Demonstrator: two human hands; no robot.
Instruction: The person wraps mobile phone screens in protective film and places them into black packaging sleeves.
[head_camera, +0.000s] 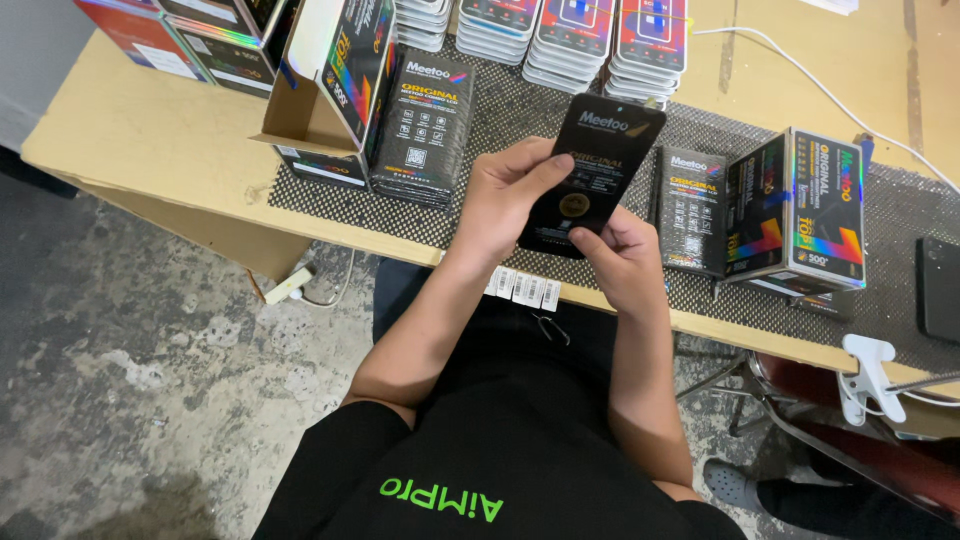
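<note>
Head cam, single frame, I logged as follows. Both hands were up over the table edge (640, 322), holding one flat black package (597, 160) w/ a gold round seal on its face. Left hand (500, 200) gripped the package's left long side, thumb laid across the front, fingers wrapped behind; closed on it. Right hand (622, 255) took the lower end, thumb pressed on the front near the bottom corner, fingers curled underneath; also closed on it. Package was tilted, top end leaning away toward the far side of the table, clear of the mat.

Under and behind the hands: black-and-white woven mat (520, 110) covering the mid table. Left of the left hand, a stack of same-type black packages (424, 130) lay flat on the mat, just beside an open cardboard carton (325, 85). Right of the right hand, another short stack of black packages (690, 210), touching a closed holographic box (800, 210). Far side: rows of red/blue flat packs (570, 35) in piles. A strip of small barcode labels (525, 288) hung off the table edge just below the hands. White cable (800, 75) ran across the bare wood at far right; dark phone (940, 290) at right edge of the mat; white clamp (870, 375) below it. Couldn't tell what was inside the package.
</note>
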